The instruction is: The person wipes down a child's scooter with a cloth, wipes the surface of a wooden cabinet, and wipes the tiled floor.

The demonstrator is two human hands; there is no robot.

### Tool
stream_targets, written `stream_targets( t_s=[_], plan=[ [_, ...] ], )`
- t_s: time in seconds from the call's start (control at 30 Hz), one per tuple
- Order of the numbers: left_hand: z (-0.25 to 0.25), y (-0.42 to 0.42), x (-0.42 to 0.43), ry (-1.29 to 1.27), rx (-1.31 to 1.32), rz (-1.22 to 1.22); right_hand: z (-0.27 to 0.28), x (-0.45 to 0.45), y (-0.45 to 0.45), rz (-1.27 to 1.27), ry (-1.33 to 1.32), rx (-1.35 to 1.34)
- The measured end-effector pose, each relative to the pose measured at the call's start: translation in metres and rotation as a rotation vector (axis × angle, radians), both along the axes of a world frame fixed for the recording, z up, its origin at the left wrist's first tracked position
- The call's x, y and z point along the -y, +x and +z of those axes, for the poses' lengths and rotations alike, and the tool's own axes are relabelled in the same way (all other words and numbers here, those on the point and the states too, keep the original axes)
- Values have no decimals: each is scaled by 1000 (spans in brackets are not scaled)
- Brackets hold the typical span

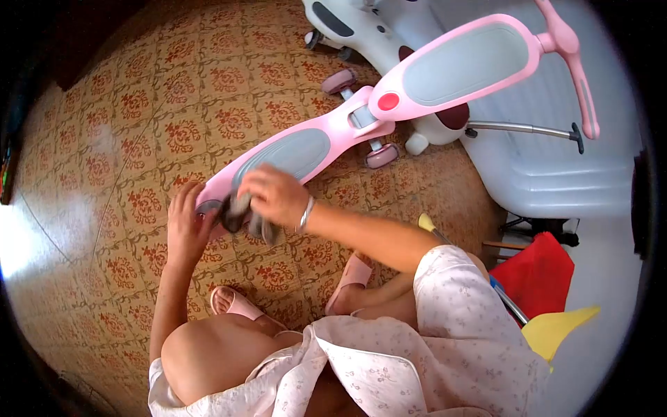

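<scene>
A pink child's wiggle car (pixel 458 61) with grey pads stretches diagonally from the upper right toward me. Its T-shaped handlebar (pixel 571 59) points to the upper right, and small pink wheels (pixel 381 156) stick out near its middle joint. My left hand (pixel 185 226) grips its near end, thumb on top and fingers along the edge. In my right hand (pixel 276 197), slightly blurred, a crumpled grey cloth (pixel 262 229) is pinched against that same end. The cloth hides part of the tip.
Behind the wiggle car stands a white animal-shaped ride-on toy (pixel 434 128) with a metal bar (pixel 521 127). A pale inflatable (pixel 556 184) lies at the right. Red fabric (pixel 538 274) and a yellow plastic piece (pixel 559 330) are beside my leg. Patterned flooring (pixel 132 160) spreads left.
</scene>
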State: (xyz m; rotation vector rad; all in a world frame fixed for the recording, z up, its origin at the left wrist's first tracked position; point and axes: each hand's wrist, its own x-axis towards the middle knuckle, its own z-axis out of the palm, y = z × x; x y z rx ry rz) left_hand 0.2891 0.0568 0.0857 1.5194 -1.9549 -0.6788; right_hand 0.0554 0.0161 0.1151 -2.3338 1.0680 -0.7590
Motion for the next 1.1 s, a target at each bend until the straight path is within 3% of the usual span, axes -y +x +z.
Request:
stream_targets(
  t_s=[0.1,0.17,0.27,0.33,0.4,0.47,0.53,0.57,0.6,0.7,0.8,0.87,1.0,1.1],
  plan=[
    [-2,-17,6,-90,201,-91,0,59,-48,-55,-189,-241],
    [-5,-23,2,46,349,-142,-23,86,-95,-231,-299,-363],
    [-12,-25,0,32,291,-91,-45,87,-156,-485,-54,-631],
    [-14,-20,0,16,268,-102,-59,64,-161,-429,-95,-588],
    [-11,-17,-2,21,283,-103,-41,51,-159,-314,191,-606],
    [-14,-11,-4,3,285,-119,-15,54,-160,-48,42,-830],
    [-15,-6,-7,-14,285,-131,-5,74,-174,53,-465,-677],
    [-13,-3,-9,29,267,-120,-2,86,-184,44,-445,-709],
    [-11,0,-10,71,250,-109,1,87,-192,-77,-141,-708],
    [-8,9,-15,109,291,-110,18,75,-207,36,-377,-817],
    [-4,15,-19,143,325,-112,59,42,-212,30,-384,-869],
    [3,18,-18,195,328,-94,75,31,-218,-156,26,-898],
    [24,35,5,252,306,-176,157,-2,-192,-93,-221,-707],
    [40,28,41,304,314,-206,215,-11,-157,-44,-636,-490]
  ],
)
